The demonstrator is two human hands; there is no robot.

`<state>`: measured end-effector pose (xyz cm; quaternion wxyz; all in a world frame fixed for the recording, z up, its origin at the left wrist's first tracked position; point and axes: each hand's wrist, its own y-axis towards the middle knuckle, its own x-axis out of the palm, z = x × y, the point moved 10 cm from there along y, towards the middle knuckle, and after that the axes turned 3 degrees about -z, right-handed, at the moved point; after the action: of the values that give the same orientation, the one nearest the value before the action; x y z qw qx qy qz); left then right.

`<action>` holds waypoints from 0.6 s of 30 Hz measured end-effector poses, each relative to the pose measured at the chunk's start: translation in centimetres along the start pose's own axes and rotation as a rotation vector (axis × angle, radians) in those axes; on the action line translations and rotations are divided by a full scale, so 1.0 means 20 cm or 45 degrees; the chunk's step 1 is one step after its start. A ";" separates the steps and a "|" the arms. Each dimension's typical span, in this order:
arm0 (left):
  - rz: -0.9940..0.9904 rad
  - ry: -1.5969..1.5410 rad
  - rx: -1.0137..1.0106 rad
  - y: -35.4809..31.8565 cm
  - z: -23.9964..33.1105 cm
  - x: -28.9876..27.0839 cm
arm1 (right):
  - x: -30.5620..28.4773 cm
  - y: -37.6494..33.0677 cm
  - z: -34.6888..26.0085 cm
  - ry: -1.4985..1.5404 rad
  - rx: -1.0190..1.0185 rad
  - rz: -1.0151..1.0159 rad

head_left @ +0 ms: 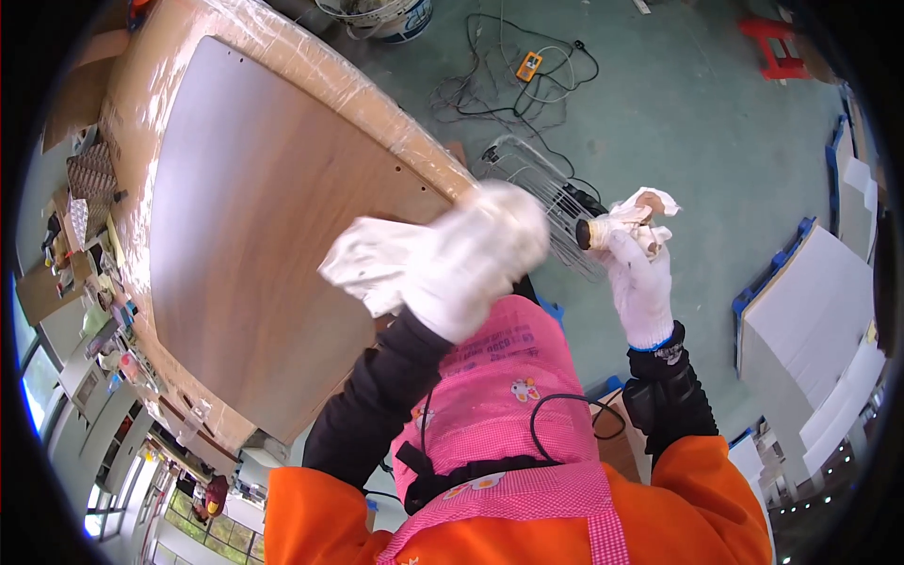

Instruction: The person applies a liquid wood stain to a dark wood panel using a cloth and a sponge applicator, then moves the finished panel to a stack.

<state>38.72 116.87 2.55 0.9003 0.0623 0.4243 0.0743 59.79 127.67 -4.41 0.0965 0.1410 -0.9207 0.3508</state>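
My left hand (476, 259), in a white glove, presses a white cloth (372, 259) against a large wooden panel (254, 217). The panel is grey-brown with a lighter wood rim wrapped in clear film. It stands tilted in front of me. My right hand (640, 273), also in a white glove, is raised to the right of the panel and grips a small bottle-like thing with a dark round end (589, 233), partly wrapped in a white rag. I wear orange sleeves, black arm covers and a pink apron.
A wire fan guard (541, 184) lies on the green floor behind my hands, with black cables and a small orange meter (528, 64) beyond. White boards on blue pallets (810, 311) stand at right. A red stool (772, 42) sits far right. Cluttered shelves line the left.
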 end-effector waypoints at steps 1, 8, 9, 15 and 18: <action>-0.091 -0.099 0.128 -0.01 0.11 0.04 | 0.02 0.02 -0.01 -0.039 0.001 -0.026; -0.031 -0.868 -0.548 -0.39 -0.19 -0.43 | 0.22 0.13 -0.08 -0.381 -0.069 -0.212; 0.272 -0.887 -0.776 -0.50 -0.40 -0.61 | 0.28 0.13 -0.09 -0.485 -0.103 -0.277; 0.499 0.965 -1.080 -0.75 -1.15 -1.06 | 0.55 0.08 -0.11 -0.765 -0.353 -0.457; 0.767 0.938 -0.846 -0.81 -1.14 -1.01 | 0.64 0.06 -0.13 -0.917 -0.457 -0.513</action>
<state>9.64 98.24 0.53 0.6036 -0.1356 0.6272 0.4732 47.61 127.79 0.28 -0.1410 0.4116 -0.8961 0.0882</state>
